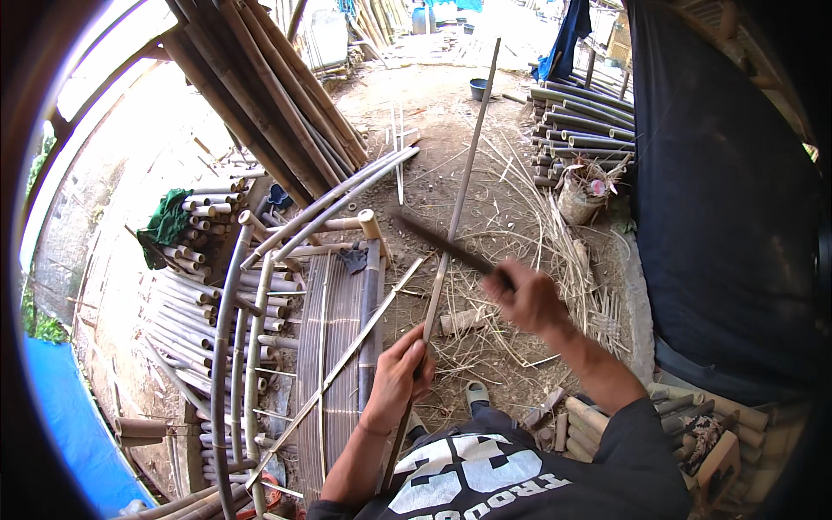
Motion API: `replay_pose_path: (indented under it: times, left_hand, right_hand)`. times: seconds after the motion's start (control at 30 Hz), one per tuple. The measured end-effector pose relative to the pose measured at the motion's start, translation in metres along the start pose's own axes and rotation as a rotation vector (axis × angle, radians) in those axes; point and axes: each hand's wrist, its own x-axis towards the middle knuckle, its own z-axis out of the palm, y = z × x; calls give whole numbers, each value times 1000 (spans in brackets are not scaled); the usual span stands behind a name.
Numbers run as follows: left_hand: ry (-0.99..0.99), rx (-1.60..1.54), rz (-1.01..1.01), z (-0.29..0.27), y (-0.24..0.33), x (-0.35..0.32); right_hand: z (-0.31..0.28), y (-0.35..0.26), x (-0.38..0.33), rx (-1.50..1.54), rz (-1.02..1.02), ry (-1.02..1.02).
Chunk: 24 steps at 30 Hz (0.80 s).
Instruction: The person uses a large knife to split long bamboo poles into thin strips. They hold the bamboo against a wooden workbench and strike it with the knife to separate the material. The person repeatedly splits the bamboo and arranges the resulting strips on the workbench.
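My left hand point(401, 374) is closed around a long bamboo strip point(469, 161), which slants from beside my body up and away to the far side. In my right hand point(528, 300) is the handle of a machete point(440, 240) with a dark blade. The blade points left and crosses the strip well above my left hand; whether it touches the strip I cannot tell. Just left of my left hand is a bamboo bench point(338, 316) with a slatted seat, and another pale split strip point(351, 351) lies diagonally across it.
Bamboo shavings point(555, 234) litter the dirt floor. Long poles point(260, 95) lean at the upper left. Cut bamboo is stacked at the left point(186, 316), far right point(581, 121) and near right point(585, 425). A dark sheet point(719, 199) hangs at the right.
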Motion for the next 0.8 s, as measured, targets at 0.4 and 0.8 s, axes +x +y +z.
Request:
replay_pose_path:
  times: [0.4, 0.8]
  left_hand:
    - [91, 54, -5, 9, 0, -9]
    - [85, 61, 39, 16, -2, -23]
  right_hand:
    - [33, -47, -29, 80, -254, -39]
    - [41, -19, -2, -34, -130, 70]
